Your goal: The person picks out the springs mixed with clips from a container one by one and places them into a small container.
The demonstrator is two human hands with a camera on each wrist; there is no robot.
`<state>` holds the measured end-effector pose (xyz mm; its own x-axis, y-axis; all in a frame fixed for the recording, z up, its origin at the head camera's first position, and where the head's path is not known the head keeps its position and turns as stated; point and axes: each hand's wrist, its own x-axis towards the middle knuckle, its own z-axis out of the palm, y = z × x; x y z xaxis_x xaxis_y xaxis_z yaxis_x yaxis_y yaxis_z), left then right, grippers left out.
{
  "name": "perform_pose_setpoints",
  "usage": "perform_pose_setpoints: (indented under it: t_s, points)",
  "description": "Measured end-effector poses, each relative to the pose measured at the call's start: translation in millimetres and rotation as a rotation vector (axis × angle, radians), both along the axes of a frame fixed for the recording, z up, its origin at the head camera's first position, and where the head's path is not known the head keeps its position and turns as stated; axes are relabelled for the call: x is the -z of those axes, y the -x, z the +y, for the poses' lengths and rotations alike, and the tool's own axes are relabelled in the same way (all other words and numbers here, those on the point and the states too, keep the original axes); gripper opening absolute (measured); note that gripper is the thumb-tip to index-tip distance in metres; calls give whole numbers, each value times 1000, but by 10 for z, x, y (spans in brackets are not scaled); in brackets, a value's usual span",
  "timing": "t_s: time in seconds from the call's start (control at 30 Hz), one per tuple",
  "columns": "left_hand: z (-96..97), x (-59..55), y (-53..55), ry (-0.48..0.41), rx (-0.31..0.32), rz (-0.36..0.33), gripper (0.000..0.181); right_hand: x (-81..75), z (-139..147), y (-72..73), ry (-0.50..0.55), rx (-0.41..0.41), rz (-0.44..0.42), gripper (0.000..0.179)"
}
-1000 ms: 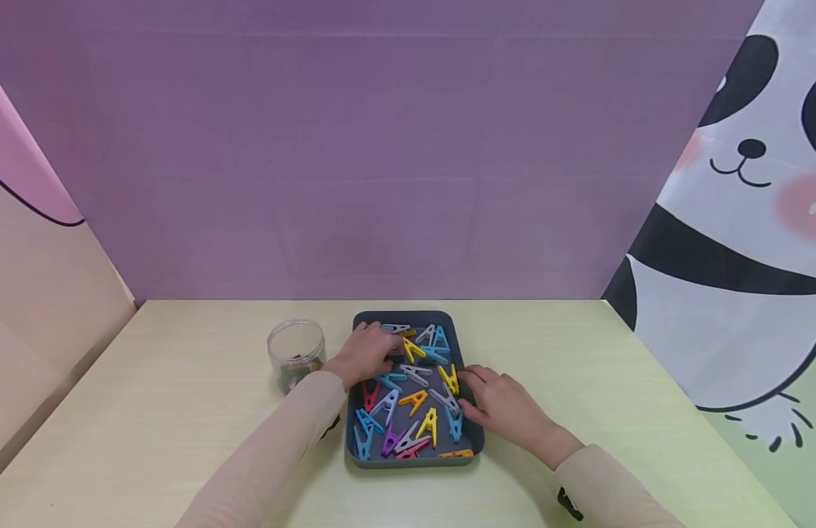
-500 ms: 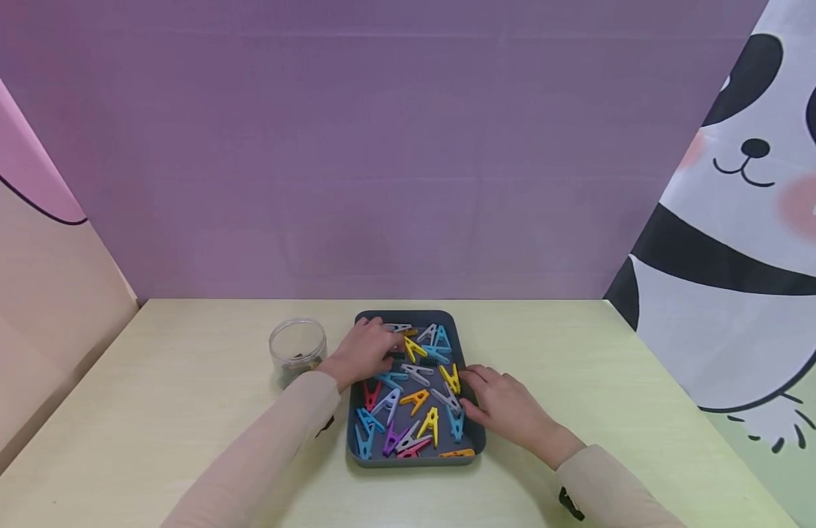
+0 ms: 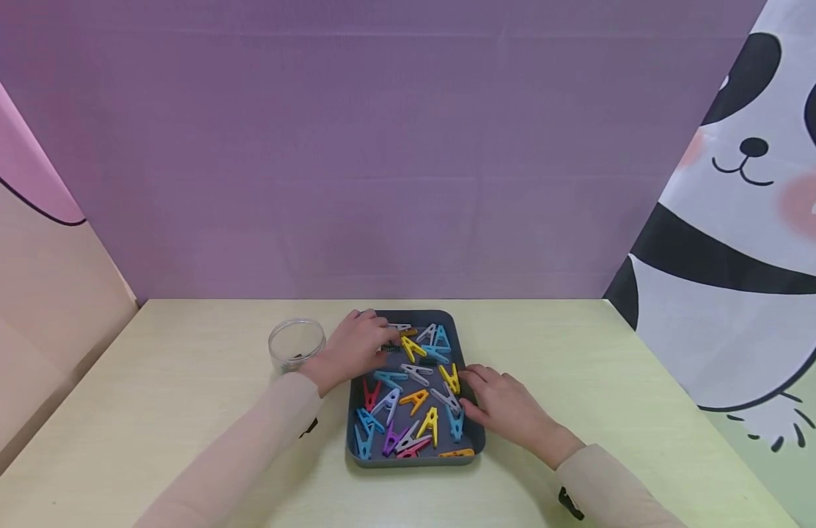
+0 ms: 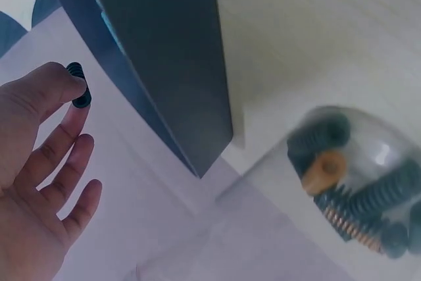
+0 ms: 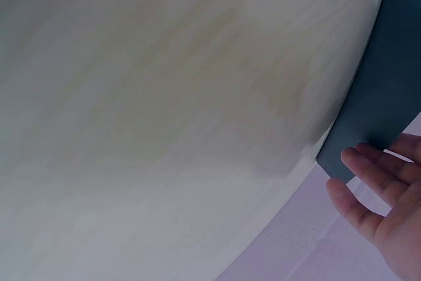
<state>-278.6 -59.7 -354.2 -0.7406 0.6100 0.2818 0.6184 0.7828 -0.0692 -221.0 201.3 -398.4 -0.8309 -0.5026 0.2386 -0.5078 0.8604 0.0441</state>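
My left hand is over the back left of a dark grey tray. In the left wrist view, its thumb and index finger pinch a small dark coil spring; the other fingers are spread. Colourful clothespins, such as a yellow one and a purple one, lie scattered in the tray. Another dark spring lies among them. My right hand rests at the tray's right side. The right wrist view shows extended fingers against the outer wall.
Left of the tray stands a clear round jar, partly hidden by my left wrist. In the left wrist view the jar holds several dark springs, a copper-coloured spring and an orange piece. A purple backdrop rises behind the table.
My left hand has shifted slightly left and back, lifting a little from the clothespins toward the tray's left rim. My right hand stays put.
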Motion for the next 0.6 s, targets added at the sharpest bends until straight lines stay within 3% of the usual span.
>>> perform_pose_setpoints:
  t_s: [0.43, 0.6]
  points:
    - [-293, -211, -120, -30, -22, 8, 23, 18, 11, 14, -2, -15, 25, 45]
    - [-415, -285, -166, -36, -62, 19, 23, 20, 15, 16, -2, -19, 34, 45]
